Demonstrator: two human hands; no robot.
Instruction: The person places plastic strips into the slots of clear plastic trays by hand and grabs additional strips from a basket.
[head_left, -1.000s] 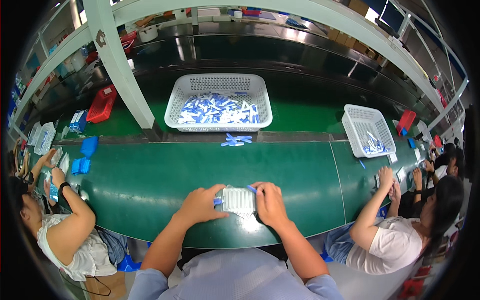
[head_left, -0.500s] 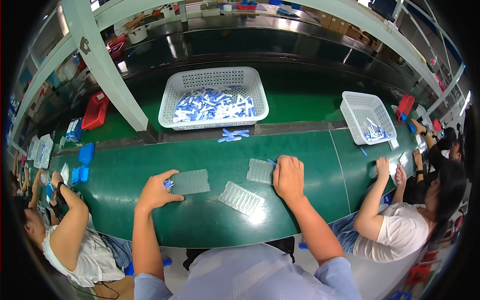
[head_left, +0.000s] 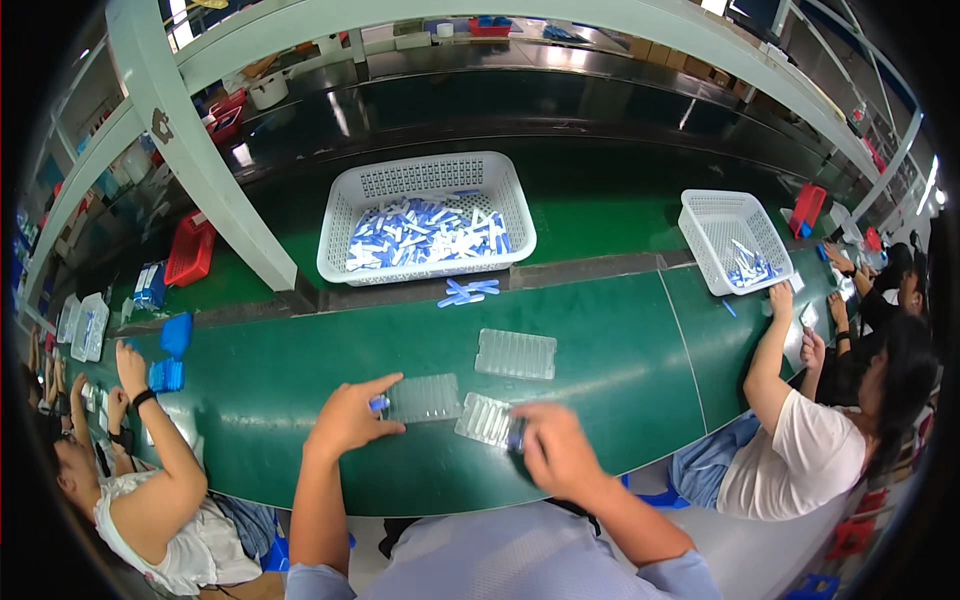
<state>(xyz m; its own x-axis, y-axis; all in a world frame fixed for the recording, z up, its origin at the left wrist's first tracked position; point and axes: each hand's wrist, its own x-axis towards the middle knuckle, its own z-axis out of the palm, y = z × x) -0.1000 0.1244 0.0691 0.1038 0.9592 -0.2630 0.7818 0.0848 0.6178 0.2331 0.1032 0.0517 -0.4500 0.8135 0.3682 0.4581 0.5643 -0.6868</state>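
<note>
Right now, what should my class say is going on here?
The person's left hand holds blue pieces at the edge of a clear ribbed tray. The right hand, blurred, is at a second tray. A third tray lies untouched beyond them. Farther back, a large basket holds blue and white pieces. Co-workers sit either side.

hd cam | txt: none legible | lbls/brands: none legible | nos./signs: ditto

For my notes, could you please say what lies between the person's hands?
The head view shows one clear tray at the left hand, another tray at the right hand.
</note>
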